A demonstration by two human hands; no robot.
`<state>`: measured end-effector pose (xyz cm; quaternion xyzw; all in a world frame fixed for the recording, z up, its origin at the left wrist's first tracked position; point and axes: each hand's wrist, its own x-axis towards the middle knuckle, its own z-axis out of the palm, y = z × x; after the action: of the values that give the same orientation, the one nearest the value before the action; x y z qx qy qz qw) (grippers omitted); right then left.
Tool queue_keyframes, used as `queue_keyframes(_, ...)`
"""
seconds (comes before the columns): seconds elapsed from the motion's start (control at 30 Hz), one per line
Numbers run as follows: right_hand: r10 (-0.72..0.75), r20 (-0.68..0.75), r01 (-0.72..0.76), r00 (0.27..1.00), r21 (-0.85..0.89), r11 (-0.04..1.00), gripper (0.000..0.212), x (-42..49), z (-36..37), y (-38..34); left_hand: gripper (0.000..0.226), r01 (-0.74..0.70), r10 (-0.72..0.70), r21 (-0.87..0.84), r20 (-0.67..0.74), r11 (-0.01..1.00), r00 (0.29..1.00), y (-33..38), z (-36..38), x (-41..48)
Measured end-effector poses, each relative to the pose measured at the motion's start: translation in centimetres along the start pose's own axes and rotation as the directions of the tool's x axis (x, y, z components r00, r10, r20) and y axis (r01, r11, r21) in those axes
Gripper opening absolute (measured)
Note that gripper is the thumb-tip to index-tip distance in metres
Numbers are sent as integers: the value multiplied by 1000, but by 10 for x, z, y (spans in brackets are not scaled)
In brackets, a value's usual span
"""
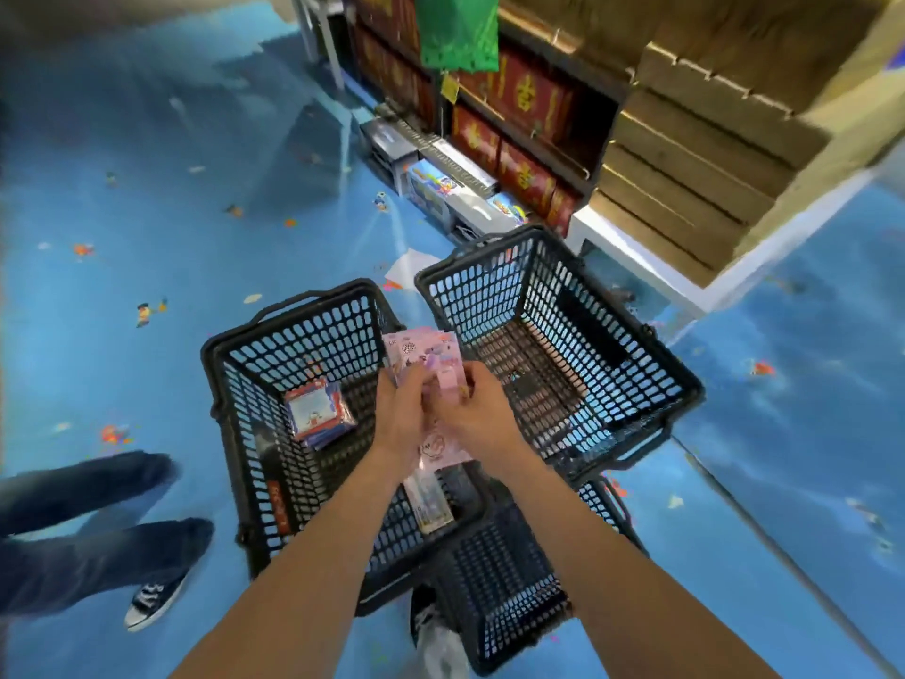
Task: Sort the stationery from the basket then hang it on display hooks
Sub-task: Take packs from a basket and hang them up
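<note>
1. Hands. Both arms reach forward and down over the baskets. My left hand (pixel 399 414) and right hand (pixel 482 414) meet at the centre of the view, knuckles close together. Both have their fingers curled round a stack of pink stationery packs (pixel 423 347). The left hand grips the stack from its left side. The right hand's fingers pinch it from the right. The top of the stack fans out above the fingers, and its lower end shows below the wrists.

2. Location of the work item. The pink stationery packs are held in the air, above the gap between the two upper baskets.

3. Baskets. Three black plastic mesh baskets stand on the blue floor (pixel 147 188).
- The left basket (pixel 313 335) holds a small pile of blue-and-red packs (pixel 316 411) near its left wall, and a long narrow pack (pixel 430 504) below my wrists.
- The right basket (pixel 489 286) stands just beside the left one. I cannot identify the dark shape on its bottom.
- The near basket (pixel 509 595) sits lowest in the view, partly covered by my right forearm.

4. Surroundings. Another person's legs in jeans (pixel 73 556) and a dark sneaker (pixel 152 602) are at the lower left. A shelf of red boxes (pixel 526 98) and stacked cardboard cartons (pixel 685 188) stand beyond the baskets. A white sheet (pixel 410 268) lies on the floor by the right basket.
</note>
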<state>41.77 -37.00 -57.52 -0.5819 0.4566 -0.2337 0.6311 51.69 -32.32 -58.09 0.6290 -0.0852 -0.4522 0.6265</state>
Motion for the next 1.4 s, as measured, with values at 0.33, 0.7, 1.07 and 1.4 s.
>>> queue_keyframes(0.33,-124,-355,159,927,70,985,15,-141,-236,-50,27,-41,-1,77,475,996,880,4,226,-146)
queue_keyframes(0.7,-108,-828,354,551,114,928,40,-403,-490,-86,67,-194,-96,164,944,967,316,-42,482,-400)
queue_keyframes(1.07,-16,-1000,411,-4,-16,911,36,-616,-624,-81,52,-192,-27,0,990,981,-139,-119,631,-630)
queue_keyframes(1.4,11,-880,255,-475,-126,959,44,-773,-729,-64,79,-222,-31,-94,865,971,-501,-169,730,-822)
